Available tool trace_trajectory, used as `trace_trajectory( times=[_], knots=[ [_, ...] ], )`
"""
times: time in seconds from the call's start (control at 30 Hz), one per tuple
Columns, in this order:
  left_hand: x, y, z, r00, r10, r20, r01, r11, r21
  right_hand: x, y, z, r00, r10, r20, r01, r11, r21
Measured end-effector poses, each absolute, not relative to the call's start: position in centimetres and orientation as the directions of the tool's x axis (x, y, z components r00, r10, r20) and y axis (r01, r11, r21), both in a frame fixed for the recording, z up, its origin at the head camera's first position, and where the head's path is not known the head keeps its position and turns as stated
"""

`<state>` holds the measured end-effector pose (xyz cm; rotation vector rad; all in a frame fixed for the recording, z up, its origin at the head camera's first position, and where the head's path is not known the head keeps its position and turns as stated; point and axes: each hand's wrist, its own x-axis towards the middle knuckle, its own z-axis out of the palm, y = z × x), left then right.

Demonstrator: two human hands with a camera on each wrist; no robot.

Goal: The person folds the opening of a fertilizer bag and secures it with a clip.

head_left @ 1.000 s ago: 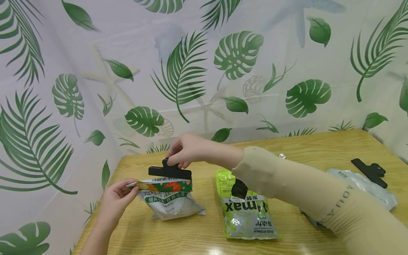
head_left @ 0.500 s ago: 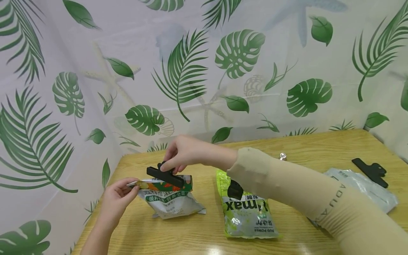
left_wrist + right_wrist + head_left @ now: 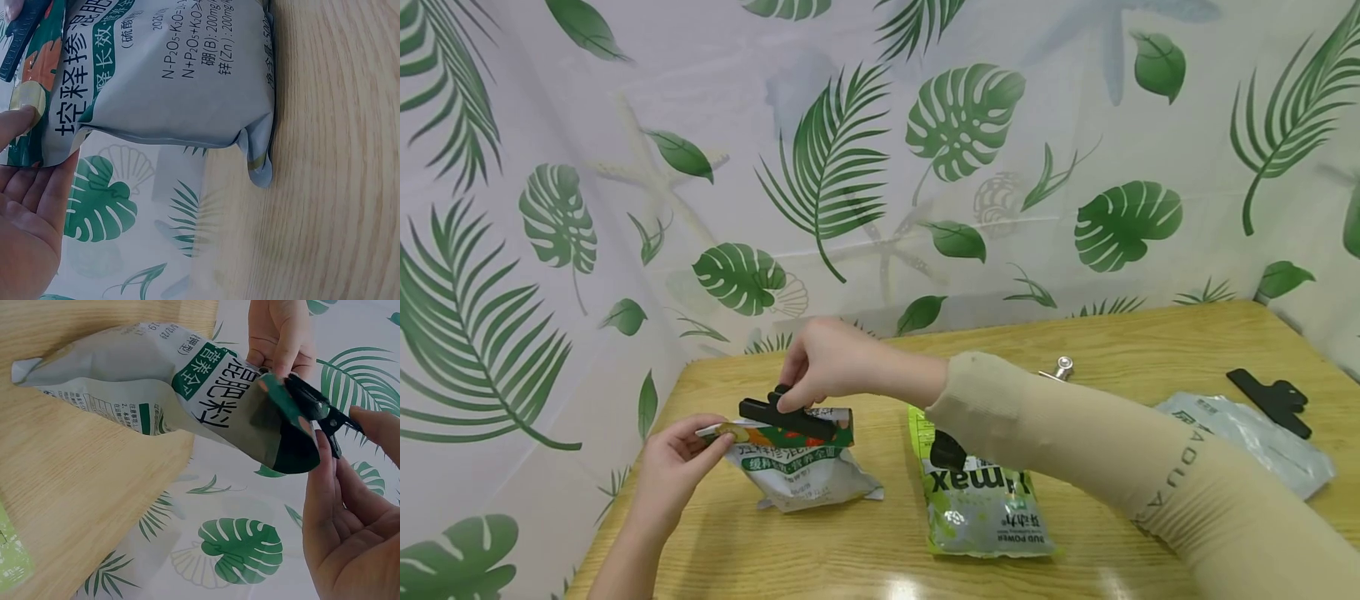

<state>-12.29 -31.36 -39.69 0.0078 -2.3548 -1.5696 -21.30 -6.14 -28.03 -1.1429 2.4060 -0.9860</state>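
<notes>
A white fertilizer bag (image 3: 808, 483) stands on the table at left, its top folded over into a green and orange band. My left hand (image 3: 677, 471) pinches the left end of that fold, thumb in front, as the left wrist view also shows at the bag (image 3: 181, 56). Between thumb and fingers, my right hand (image 3: 833, 362) squeezes the handles of a wide black bag clip (image 3: 786, 421). The clip (image 3: 312, 403) lies across the folded edge in the right wrist view; how deep its jaws reach over the fold is partly hidden.
A lime-green bag (image 3: 988, 512) with a black clip (image 3: 947, 452) lies in the middle, partly under the right sleeve. Farther right is a silver bag (image 3: 1232, 437) with another black clip (image 3: 1273, 404). A small metal clip (image 3: 1062, 369) sits behind the sleeve. A patterned cloth hangs behind the table.
My right hand has brought the bag clip down and slightly left, from above the bag onto its folded top. My left hand keeps its pinch on the fold, almost unmoved.
</notes>
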Motion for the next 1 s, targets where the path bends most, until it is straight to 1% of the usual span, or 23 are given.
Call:
trace_trajectory(
  times=[0.13,0.3,0.53,0.7,1.0],
  knots=[
    [-12.3,-31.3,-39.5,-0.951,-0.177,0.252,0.161,0.411,0.897,-21.3,-6.2,-28.0,-0.637,-0.771,0.013,-0.559,0.45,-0.696],
    [-12.3,-31.2,-39.4,-0.954,-0.174,0.245,0.153,0.42,0.895,-21.2,-6.1,-27.8,-0.636,-0.771,0.01,-0.579,0.469,-0.667],
    [-12.2,-31.1,-39.6,-0.956,-0.172,0.24,0.152,0.409,0.9,-20.9,-6.2,-27.7,-0.657,-0.752,0.054,-0.612,0.492,-0.619],
    [-12.3,-31.2,-39.6,-0.954,-0.17,0.246,0.163,0.394,0.905,-20.6,-6.2,-27.5,-0.673,-0.735,0.089,-0.62,0.494,-0.61],
    [-12.5,-31.2,-39.6,-0.954,-0.171,0.248,0.159,0.412,0.897,-19.5,-6.1,-26.4,-0.66,-0.736,0.15,-0.672,0.49,-0.555]
  ],
)
